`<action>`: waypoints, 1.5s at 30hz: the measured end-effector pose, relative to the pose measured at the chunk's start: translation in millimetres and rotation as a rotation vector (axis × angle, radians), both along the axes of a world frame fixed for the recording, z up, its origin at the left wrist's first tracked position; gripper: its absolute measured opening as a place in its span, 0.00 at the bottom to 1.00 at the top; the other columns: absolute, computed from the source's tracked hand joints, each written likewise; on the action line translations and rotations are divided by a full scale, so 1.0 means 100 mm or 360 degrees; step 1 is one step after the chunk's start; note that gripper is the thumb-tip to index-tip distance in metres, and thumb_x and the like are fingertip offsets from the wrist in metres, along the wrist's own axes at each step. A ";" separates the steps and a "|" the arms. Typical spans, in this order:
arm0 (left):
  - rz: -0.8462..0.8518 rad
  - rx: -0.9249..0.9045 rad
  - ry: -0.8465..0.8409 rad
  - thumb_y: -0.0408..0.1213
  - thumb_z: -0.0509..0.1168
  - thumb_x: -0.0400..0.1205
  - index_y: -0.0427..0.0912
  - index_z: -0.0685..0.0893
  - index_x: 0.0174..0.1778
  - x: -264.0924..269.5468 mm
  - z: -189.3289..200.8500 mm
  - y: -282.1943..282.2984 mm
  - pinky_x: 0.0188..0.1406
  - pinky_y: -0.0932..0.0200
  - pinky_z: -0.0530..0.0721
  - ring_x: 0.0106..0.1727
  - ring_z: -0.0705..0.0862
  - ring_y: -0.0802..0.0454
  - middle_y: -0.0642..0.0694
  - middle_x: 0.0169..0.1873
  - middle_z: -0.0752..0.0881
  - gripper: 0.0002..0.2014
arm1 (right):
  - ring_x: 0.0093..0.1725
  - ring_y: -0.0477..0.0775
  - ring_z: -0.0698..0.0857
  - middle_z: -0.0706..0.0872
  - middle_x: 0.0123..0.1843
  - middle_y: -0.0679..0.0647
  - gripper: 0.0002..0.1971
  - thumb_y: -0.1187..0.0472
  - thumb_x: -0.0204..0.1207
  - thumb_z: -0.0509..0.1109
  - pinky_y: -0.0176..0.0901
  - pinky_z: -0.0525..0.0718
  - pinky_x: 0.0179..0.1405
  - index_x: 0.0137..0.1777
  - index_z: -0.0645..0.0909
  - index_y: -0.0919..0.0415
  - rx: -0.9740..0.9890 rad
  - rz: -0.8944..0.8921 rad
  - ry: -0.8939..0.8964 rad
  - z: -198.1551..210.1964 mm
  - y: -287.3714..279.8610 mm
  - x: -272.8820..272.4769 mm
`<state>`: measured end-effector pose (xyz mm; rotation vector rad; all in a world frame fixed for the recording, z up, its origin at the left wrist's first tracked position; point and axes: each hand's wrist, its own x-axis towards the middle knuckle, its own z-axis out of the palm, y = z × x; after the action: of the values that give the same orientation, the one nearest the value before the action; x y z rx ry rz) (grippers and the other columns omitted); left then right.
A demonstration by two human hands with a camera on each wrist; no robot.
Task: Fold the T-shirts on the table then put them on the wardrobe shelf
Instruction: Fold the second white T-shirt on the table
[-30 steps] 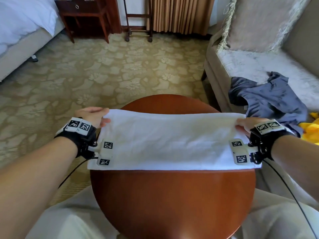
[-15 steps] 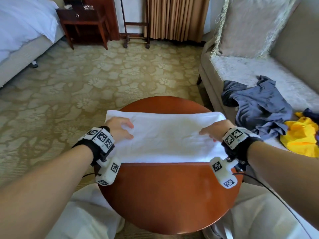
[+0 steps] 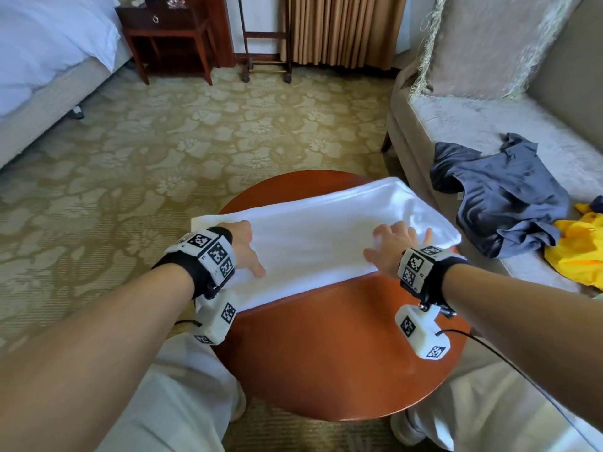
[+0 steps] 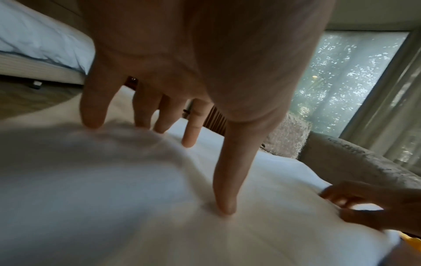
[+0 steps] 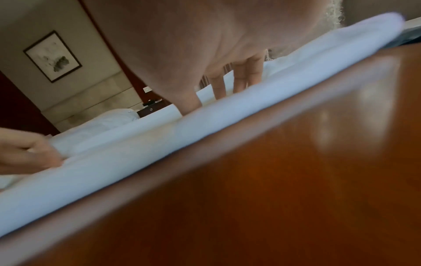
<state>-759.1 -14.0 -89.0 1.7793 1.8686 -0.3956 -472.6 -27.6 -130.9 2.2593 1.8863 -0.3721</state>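
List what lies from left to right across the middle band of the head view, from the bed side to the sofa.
bed → left hand → white T-shirt → right hand → dark blue garment → yellow garment

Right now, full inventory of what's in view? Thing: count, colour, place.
T-shirt: 1, white, folded into a strip on the table
Table: 1, round, red-brown wood, in front of the person
Blue shirt: 1, dark blue, crumpled on the sofa
Yellow garment: 1, yellow, on the sofa at right edge
Sofa: 1, beige, right
Cushion: 1, beige, fringed, on the sofa
Bed: 1, white, top left
Nightstand: 1, dark wood, by the bed
Left hand: open, on the T-shirt
Right hand: open, on the T-shirt
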 end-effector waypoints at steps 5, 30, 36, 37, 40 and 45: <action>0.0142 -0.0086 -0.0170 0.61 0.77 0.70 0.34 0.87 0.42 -0.10 0.08 -0.02 0.40 0.54 0.86 0.35 0.86 0.47 0.36 0.37 0.88 0.28 | 0.85 0.56 0.44 0.48 0.86 0.55 0.31 0.48 0.81 0.57 0.71 0.38 0.78 0.83 0.53 0.50 0.0026 -0.0109 -0.0076 0.02 0.15 -0.11; 0.0186 0.0154 -0.0091 0.56 0.83 0.61 0.41 0.84 0.43 0.05 -0.22 -0.78 0.55 0.46 0.85 0.60 0.78 0.41 0.40 0.53 0.85 0.27 | 0.85 0.61 0.47 0.52 0.85 0.55 0.43 0.34 0.64 0.74 0.71 0.41 0.78 0.78 0.64 0.47 -0.0111 -0.0039 -0.0135 0.26 -0.48 -0.22; 0.0534 -0.0093 -0.0614 0.44 0.87 0.60 0.34 0.85 0.35 0.37 -0.21 -1.07 0.41 0.49 0.92 0.30 0.88 0.45 0.41 0.27 0.88 0.22 | 0.62 0.63 0.78 0.74 0.71 0.61 0.33 0.50 0.74 0.72 0.52 0.80 0.59 0.75 0.67 0.61 -0.0085 -0.0557 0.0280 0.42 -0.93 -0.07; 0.0620 -0.0112 -0.0703 0.41 0.87 0.60 0.31 0.86 0.36 0.39 -0.23 -1.12 0.43 0.48 0.92 0.31 0.88 0.44 0.39 0.28 0.89 0.21 | 0.52 0.60 0.81 0.79 0.67 0.62 0.31 0.51 0.74 0.73 0.46 0.81 0.47 0.74 0.70 0.63 -0.0114 -0.0597 0.0384 0.47 -1.02 -0.05; 0.0837 -0.0126 -0.0891 0.32 0.85 0.64 0.27 0.87 0.42 0.48 -0.23 -1.30 0.42 0.50 0.90 0.33 0.88 0.42 0.32 0.36 0.91 0.18 | 0.31 0.54 0.77 0.84 0.55 0.62 0.28 0.55 0.75 0.76 0.39 0.72 0.24 0.70 0.77 0.69 -0.0177 -0.0668 0.0642 0.55 -1.29 -0.04; 0.0902 -0.0164 -0.0973 0.28 0.84 0.64 0.27 0.87 0.50 0.60 -0.26 -1.52 0.33 0.58 0.87 0.37 0.87 0.44 0.33 0.45 0.91 0.21 | 0.33 0.56 0.80 0.83 0.47 0.61 0.20 0.62 0.74 0.75 0.37 0.71 0.21 0.64 0.80 0.71 -0.0331 -0.0689 0.0680 0.57 -1.70 -0.03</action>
<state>-699.1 -165.8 -114.6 1.0578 1.7430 0.2384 -475.3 -197.3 -74.2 2.5726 1.3978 -1.1345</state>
